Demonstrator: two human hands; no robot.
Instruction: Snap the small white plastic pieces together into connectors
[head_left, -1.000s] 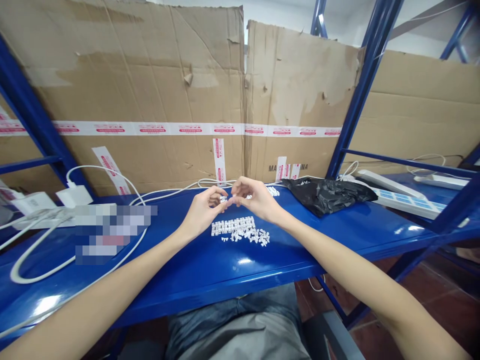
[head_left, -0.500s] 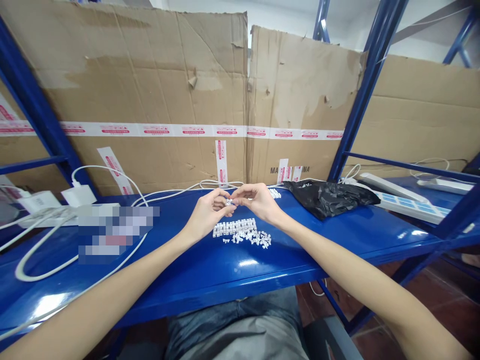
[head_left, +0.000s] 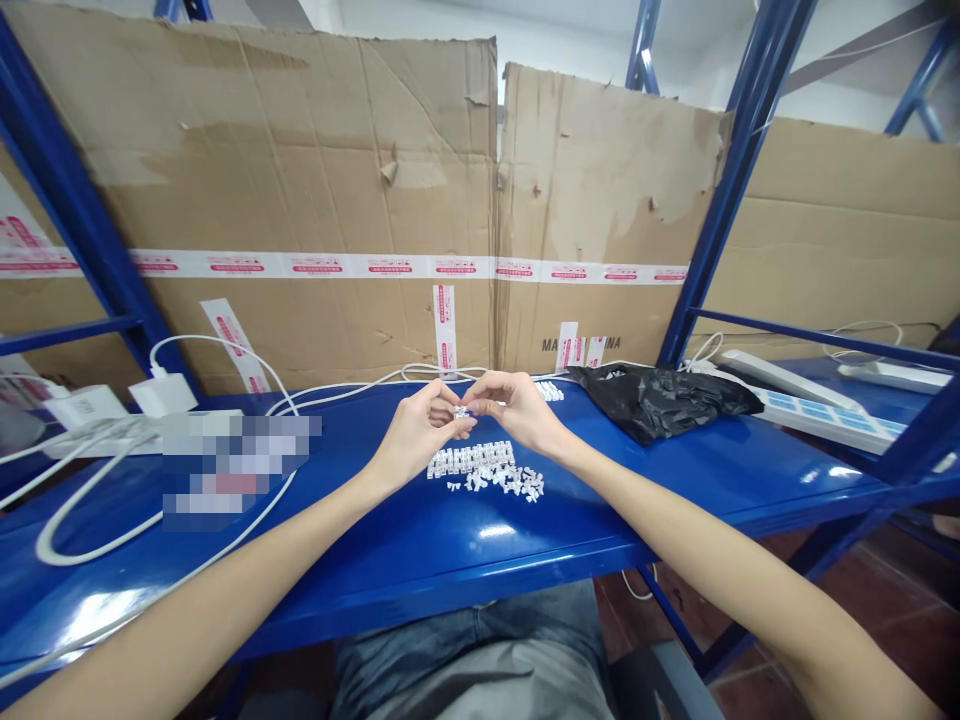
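Note:
My left hand (head_left: 421, 428) is closed on a small white plastic part (head_left: 461, 411), pinched between thumb and fingers above the blue shelf. From the other side, my right hand (head_left: 517, 408) has its thumb and fingertips closed at the same part; whether it grips a second tiny piece I cannot make out. Below the hands lies a row of white plastic parts (head_left: 469, 459), set side by side. Just in front of that row is a loose pile of tiny white pieces (head_left: 514, 481). Behind my right hand sits another small group of white parts (head_left: 551, 391).
A black plastic bag (head_left: 664, 400) lies at the right rear. On the left are a power strip (head_left: 124, 440) with white chargers (head_left: 161, 394) and looping cables. Cardboard sheets (head_left: 315, 200) stand along the back, between blue metal posts (head_left: 731, 190). The blue shelf (head_left: 390, 555) has a front edge near my lap.
Both hands stay together at the small white part, with only slight finger movement. The whole view has shifted a little downward and right.

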